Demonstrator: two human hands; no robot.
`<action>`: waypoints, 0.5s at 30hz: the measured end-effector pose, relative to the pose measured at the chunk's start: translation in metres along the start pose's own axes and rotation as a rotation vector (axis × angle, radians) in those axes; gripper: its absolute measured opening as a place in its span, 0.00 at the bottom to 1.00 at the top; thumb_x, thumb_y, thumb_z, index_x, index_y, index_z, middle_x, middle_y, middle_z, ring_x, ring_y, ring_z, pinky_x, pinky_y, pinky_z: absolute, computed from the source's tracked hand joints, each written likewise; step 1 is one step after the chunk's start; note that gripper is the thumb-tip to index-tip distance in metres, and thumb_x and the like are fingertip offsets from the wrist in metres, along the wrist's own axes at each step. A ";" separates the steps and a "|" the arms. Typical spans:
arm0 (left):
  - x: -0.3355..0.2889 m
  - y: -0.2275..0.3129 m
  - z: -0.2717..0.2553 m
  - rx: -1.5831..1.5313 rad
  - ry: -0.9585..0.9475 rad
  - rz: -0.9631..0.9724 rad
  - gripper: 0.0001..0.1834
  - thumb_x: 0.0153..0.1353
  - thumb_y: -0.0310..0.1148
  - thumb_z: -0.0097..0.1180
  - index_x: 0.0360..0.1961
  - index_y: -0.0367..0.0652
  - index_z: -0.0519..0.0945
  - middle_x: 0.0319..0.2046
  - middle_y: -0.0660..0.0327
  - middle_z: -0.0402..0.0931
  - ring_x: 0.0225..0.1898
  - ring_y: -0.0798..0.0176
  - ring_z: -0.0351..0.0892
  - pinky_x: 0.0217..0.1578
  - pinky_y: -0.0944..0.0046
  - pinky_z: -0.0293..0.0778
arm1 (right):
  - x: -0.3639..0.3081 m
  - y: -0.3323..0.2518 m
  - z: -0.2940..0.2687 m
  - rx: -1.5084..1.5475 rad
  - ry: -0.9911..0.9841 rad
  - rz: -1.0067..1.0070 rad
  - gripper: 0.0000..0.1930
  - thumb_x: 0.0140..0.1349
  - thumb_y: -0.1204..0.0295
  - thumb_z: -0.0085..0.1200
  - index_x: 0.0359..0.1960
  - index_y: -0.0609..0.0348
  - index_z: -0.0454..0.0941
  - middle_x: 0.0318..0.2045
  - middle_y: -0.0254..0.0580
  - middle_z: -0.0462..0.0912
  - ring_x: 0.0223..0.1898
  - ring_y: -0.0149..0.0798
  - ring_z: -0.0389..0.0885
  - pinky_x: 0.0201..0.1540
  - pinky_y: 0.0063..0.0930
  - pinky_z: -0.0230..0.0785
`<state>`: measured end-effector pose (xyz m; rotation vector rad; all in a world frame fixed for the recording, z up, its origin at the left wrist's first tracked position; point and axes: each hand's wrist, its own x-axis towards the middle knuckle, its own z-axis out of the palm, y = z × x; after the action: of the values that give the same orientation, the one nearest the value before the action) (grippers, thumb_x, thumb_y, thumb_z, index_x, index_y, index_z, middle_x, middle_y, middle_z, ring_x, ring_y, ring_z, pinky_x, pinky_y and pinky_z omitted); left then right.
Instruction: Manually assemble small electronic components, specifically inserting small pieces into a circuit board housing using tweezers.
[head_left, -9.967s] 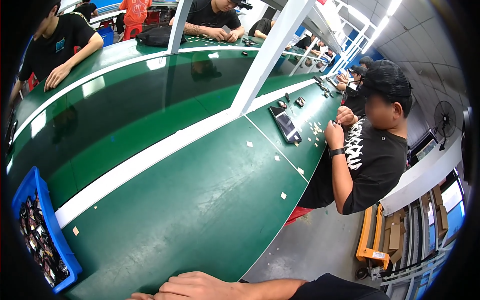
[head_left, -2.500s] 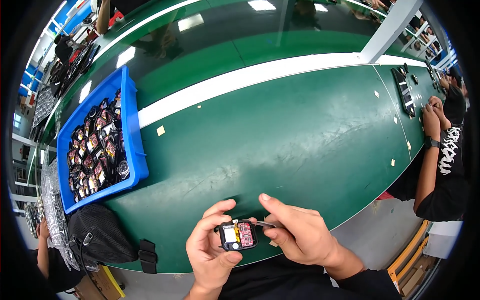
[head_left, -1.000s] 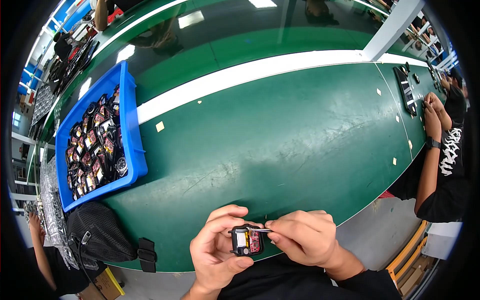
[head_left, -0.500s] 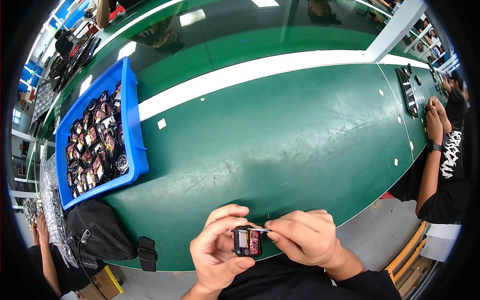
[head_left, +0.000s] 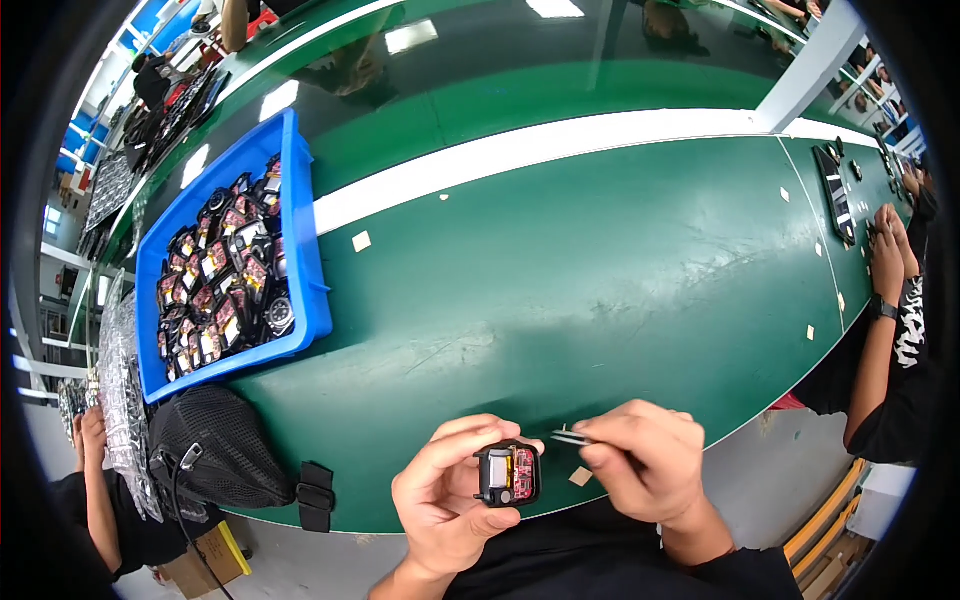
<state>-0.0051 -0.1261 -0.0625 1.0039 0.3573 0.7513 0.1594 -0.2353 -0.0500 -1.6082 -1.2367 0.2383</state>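
My left hand (head_left: pixel 435 505) is closed around a small black watch case (head_left: pixel 497 472). The case is tilted with its inside facing up, showing a silvery block, a yellow strip and a pinkish-red circuit board. Pinched between the thumb and fingers of my right hand (head_left: pixel 652 455) is a pair of metal tweezers (head_left: pixel 570 437). Their tips point left toward the case and are apart from it. Just below the tweezers, a small beige square of paper (head_left: pixel 580 476) lies by the table edge.
A blue bin (head_left: pixel 312 250) full of similar watch cases stands at left on the green table (head_left: pixel 560 300). Closer in are a black mesh bag (head_left: pixel 215 445) and a black strap (head_left: pixel 317 495). A co-worker's hands (head_left: pixel 890 245) are at far right, near a dark tray (head_left: pixel 834 195).
My right hand has drawn the tweezers back to the right, off the watch case. The case has shifted slightly right and up in view. The whole view has turned a little left.
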 end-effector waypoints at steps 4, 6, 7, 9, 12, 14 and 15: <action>0.013 0.021 -0.017 0.265 0.212 0.166 0.39 0.46 0.48 0.77 0.53 0.36 0.74 0.45 0.51 0.74 0.41 0.46 0.84 0.30 0.60 0.83 | -0.006 0.003 0.002 0.105 -0.017 -0.054 0.08 0.54 0.79 0.65 0.36 0.65 0.82 0.26 0.41 0.84 0.20 0.33 0.80 0.20 0.23 0.70; 0.022 0.039 -0.037 0.340 0.258 0.241 0.40 0.47 0.46 0.77 0.55 0.34 0.72 0.49 0.50 0.74 0.47 0.47 0.82 0.41 0.57 0.80 | -0.006 0.003 0.003 0.152 -0.018 -0.081 0.09 0.54 0.79 0.65 0.36 0.65 0.82 0.26 0.42 0.84 0.20 0.33 0.80 0.20 0.23 0.71; 0.026 0.048 -0.044 0.363 0.287 0.292 0.39 0.49 0.43 0.77 0.56 0.32 0.71 0.50 0.48 0.74 0.49 0.47 0.81 0.52 0.52 0.78 | -0.005 0.001 0.004 0.171 -0.017 -0.093 0.09 0.54 0.79 0.65 0.36 0.65 0.82 0.26 0.42 0.83 0.20 0.33 0.80 0.20 0.23 0.71; 0.035 0.067 -0.055 0.471 0.338 0.389 0.40 0.50 0.44 0.76 0.58 0.31 0.70 0.52 0.48 0.73 0.50 0.49 0.81 0.53 0.56 0.77 | -0.002 -0.003 0.005 0.208 -0.020 -0.119 0.09 0.54 0.79 0.65 0.37 0.65 0.82 0.26 0.42 0.83 0.20 0.34 0.81 0.20 0.23 0.71; 0.046 0.082 -0.064 0.734 0.404 0.552 0.33 0.58 0.33 0.70 0.59 0.31 0.69 0.56 0.48 0.71 0.55 0.54 0.76 0.55 0.60 0.73 | -0.002 -0.001 0.004 0.244 -0.029 -0.149 0.09 0.54 0.80 0.65 0.37 0.66 0.81 0.27 0.42 0.83 0.21 0.34 0.81 0.21 0.24 0.72; 0.056 0.087 -0.075 1.005 0.406 0.651 0.22 0.60 0.23 0.65 0.54 0.31 0.72 0.58 0.47 0.70 0.58 0.56 0.73 0.59 0.60 0.70 | -0.001 -0.004 0.003 0.250 -0.025 -0.157 0.09 0.54 0.80 0.65 0.37 0.66 0.81 0.27 0.43 0.83 0.21 0.35 0.81 0.21 0.24 0.72; 0.058 0.086 -0.073 1.037 0.461 0.624 0.17 0.59 0.20 0.64 0.49 0.32 0.75 0.56 0.49 0.72 0.58 0.55 0.73 0.61 0.58 0.66 | -0.001 -0.004 0.002 0.249 -0.022 -0.158 0.09 0.54 0.80 0.65 0.37 0.66 0.81 0.27 0.43 0.83 0.21 0.35 0.81 0.21 0.24 0.72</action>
<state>-0.0415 -0.0118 -0.0222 1.9651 0.9062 1.4275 0.1550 -0.2351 -0.0478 -1.2917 -1.2904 0.2978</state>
